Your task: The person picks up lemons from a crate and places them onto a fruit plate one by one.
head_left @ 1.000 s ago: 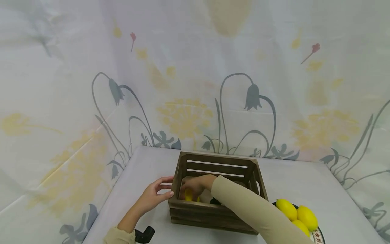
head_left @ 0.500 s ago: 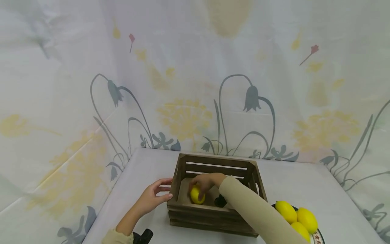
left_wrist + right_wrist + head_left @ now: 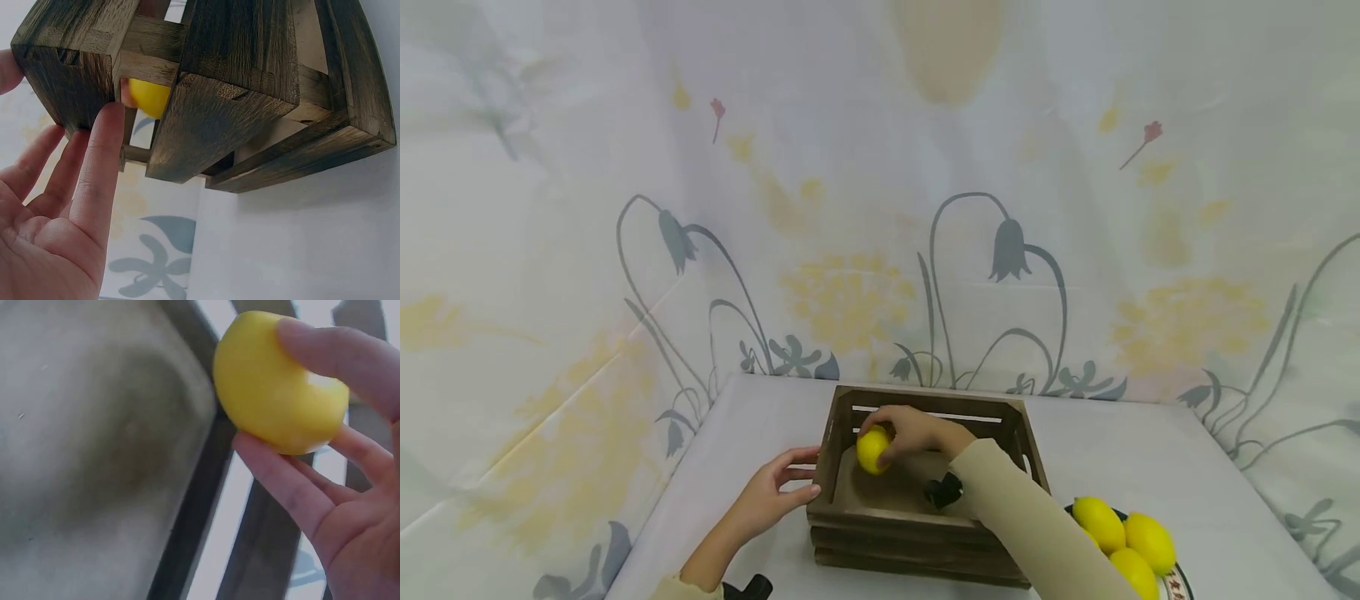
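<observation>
My right hand (image 3: 910,432) pinches a yellow lemon (image 3: 873,450) between thumb and fingers, inside a dark wooden slatted crate (image 3: 917,540). In the right wrist view the lemon (image 3: 275,384) is held above the crate floor (image 3: 94,462), near a corner. My left hand (image 3: 772,493) is at the crate's left end, its fingers fairly straight and their tips touching the wood. The left wrist view shows those fingers (image 3: 97,181) against a slat, with part of the lemon (image 3: 150,98) visible through a gap.
Several lemons (image 3: 1150,543) sit on a patterned plate (image 3: 1176,583) to the right of the crate, partly behind the right sleeve (image 3: 1037,525). A white cloth (image 3: 760,417) covers the table. Flower-printed curtains (image 3: 850,208) stand around the back and sides.
The right hand has gripped the lemon low in the crate and raised it toward the back left. The left hand stays at the crate's left end. The head view has tilted slightly.
</observation>
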Available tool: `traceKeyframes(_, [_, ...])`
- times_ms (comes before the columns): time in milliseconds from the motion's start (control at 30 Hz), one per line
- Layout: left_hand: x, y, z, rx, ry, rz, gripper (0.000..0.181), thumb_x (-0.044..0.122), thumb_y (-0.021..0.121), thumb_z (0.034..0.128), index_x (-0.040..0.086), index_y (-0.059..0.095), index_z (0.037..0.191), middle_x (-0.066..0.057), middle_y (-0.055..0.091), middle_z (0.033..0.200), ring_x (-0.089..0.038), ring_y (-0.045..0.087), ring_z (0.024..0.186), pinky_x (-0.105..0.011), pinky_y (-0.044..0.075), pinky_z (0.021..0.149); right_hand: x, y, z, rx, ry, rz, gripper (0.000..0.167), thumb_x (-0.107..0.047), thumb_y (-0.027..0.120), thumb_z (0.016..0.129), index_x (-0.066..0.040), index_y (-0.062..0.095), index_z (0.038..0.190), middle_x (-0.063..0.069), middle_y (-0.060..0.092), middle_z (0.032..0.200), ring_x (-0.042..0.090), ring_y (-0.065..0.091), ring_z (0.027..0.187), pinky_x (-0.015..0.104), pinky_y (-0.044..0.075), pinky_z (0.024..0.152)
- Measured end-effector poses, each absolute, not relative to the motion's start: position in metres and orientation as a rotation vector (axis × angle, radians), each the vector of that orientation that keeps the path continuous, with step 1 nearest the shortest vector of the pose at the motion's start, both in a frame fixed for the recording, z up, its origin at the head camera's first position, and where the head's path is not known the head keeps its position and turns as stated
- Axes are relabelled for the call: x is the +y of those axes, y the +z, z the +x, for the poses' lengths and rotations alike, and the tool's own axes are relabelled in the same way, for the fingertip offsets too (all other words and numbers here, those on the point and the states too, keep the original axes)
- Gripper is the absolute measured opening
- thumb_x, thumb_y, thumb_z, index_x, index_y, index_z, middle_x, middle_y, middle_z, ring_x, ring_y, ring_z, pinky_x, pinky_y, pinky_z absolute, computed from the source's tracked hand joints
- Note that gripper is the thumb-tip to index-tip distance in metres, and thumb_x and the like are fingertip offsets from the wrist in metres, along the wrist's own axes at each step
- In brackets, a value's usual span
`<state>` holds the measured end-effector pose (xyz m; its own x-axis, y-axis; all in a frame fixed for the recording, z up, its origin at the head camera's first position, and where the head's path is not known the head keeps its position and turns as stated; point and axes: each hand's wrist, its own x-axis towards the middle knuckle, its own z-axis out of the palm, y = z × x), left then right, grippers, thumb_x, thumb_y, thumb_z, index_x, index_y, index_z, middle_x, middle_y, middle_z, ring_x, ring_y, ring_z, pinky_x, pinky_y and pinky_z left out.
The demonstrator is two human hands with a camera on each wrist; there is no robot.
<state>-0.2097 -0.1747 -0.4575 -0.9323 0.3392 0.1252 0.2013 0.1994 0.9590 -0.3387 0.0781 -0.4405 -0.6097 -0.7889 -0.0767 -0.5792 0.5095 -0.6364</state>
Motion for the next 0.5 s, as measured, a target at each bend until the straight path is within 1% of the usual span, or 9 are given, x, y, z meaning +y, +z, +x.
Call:
traceKeyframes(133, [-0.175,-0.457,-0.209,2.347,1.84,0.53,0.052,0.012,0.065,0.088,-0.003,0.044,0.134,-0.024,0.047,0.128,-0.038,0.051,0.111,-0.03,0.051,0.08,0.08,-0.431,-0.335,2.369,-0.993,-1.118,0.042,-0.013,0.077,0.076,-0.018,0.061,0.115,0.002,0.053,0.122,0.013,0.056,0.091,0.026,0.047,0.08])
traceKeyframes(267, [-0.176,-0.457,-0.21,2.358,1.844,0.542,0.053,0.012,0.065,0.0882,-0.002,0.043,0.134,-0.024,0.046,0.128,-0.039,0.051,0.111,-0.03,0.052,0.08,0.08,-0.42,-0.329,2.299,-1.18,-1.105,0.045,-0.01,0.076,0.078,-0.012,0.058,0.118,0.007,0.053,0.125,0.017,0.062,0.088,0.028,0.051,0.076])
traceKeyframes(367, [-0.176,-0.457,-0.21,2.359,1.846,0.536,0.053,0.012,0.065,0.0879,-0.002,0.043,0.134,-0.024,0.046,0.128,-0.039,0.051,0.111,-0.03,0.052,0.079,0.081,-0.412,-0.323,2.315,-1.253,-1.096,0.046,-0.012,0.076,0.078,-0.012,0.058,0.12,0.007,0.053,0.122,0.021,0.061,0.089,0.032,0.051,0.078])
traceKeyframes(500, [-0.175,-0.457,-0.21,2.37,1.836,0.535,0.053,0.012,0.066,0.0875,-0.002,0.044,0.133,-0.024,0.047,0.128,-0.038,0.052,0.11,-0.03,0.052,0.079,0.085,-0.405,-0.315,2.415,-1.32,-1.007,0.047,-0.018,0.077,0.078,-0.015,0.058,0.12,0.005,0.051,0.124,0.024,0.058,0.094,0.034,0.05,0.077])
